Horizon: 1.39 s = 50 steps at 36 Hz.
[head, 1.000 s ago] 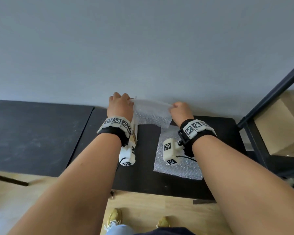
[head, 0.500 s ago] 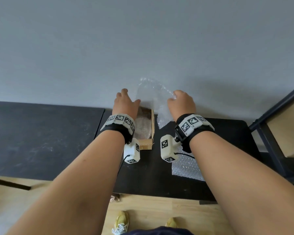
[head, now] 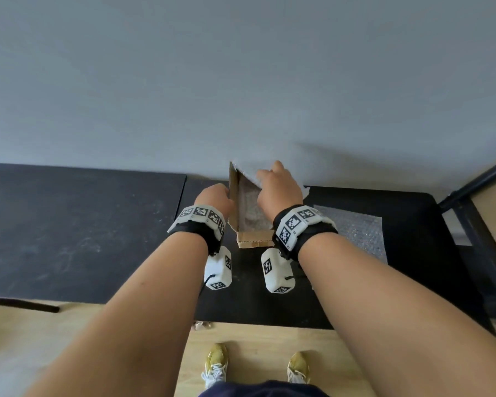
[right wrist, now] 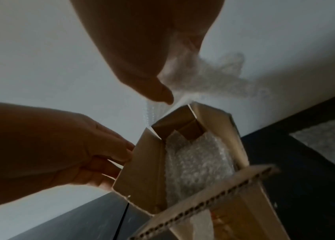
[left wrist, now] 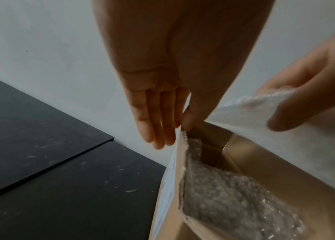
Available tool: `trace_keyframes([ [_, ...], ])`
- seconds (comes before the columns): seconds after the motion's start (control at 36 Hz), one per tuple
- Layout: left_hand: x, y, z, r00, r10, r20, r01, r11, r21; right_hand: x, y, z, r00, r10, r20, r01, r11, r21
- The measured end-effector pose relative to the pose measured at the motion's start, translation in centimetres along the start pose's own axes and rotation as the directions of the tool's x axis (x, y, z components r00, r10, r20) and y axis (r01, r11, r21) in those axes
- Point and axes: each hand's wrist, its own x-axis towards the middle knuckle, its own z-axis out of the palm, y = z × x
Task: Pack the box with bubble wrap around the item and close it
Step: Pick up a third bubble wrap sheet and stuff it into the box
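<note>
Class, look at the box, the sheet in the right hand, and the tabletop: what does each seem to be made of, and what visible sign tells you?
Box: brown corrugated cardboard, matte; open flutes show along its cut edge.
Sheet held by the right hand: bubble wrap, probably thin translucent plastic with small raised bubbles.
Tabletop: dark, matte, scuffed board; the exact material cannot be told.

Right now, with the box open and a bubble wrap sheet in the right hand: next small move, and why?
Probably lower the right hand to feed its bubble wrap sheet into the cardboard box. The sheet hangs just above the opening, the left hand holds the left flap out of the way, and wrap already lines the inside.
</note>
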Motion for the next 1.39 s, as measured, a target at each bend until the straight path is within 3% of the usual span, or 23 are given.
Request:
trace_keyframes([
  [0.14,0.5,-0.5,-0.6,0.999,-0.007,0.038,0.010,0.998,-0.066,1.2,-0.6,2.3,0.971,0.108,0.215,-0.136,0.983,0.123],
  [0.28,1.2,-1.5,-0.6,0.997,-0.011,0.073,0.021,0.991,-0.136,2.1,-0.6,3.5,0.943,0.166,0.288,-0.225,0.956,0.187],
  [0.56,1.9,-2.3,-0.6,0.994,0.005,0.105,0.016,0.979,-0.205,3.4,-2.4,4.0,0.894,0.221,0.389,-0.293,0.946,0.136],
  [0.75,1.8,-2.8,-0.5,0.995,0.013,0.103,0.006,0.984,-0.179,2.5,-1.5,4.1,0.789,0.227,0.571,-0.374,0.915,0.154],
  [0.81,1.7,-2.8,-0.5,0.996,0.016,0.087,-0.001,0.985,-0.171,2.5,-1.2,3.9,0.764,0.239,0.600,-0.358,0.930,0.086],
  [0.94,1.2,-2.0,-0.2,0.999,0.029,0.026,-0.025,0.987,-0.157,2.3,-0.6,3.2,0.788,0.181,0.589,-0.239,0.971,0.022],
  [1.11,1.2,-1.6,0.3,1.000,0.020,-0.011,-0.021,0.993,-0.120,2.4,0.5,2.9,0.859,0.159,0.486,-0.248,0.961,0.125],
  [1.39,0.9,-1.4,0.0,1.000,0.017,0.017,-0.014,0.980,-0.197,1.9,0.6,4.5,0.883,0.167,0.440,-0.254,0.956,0.147],
])
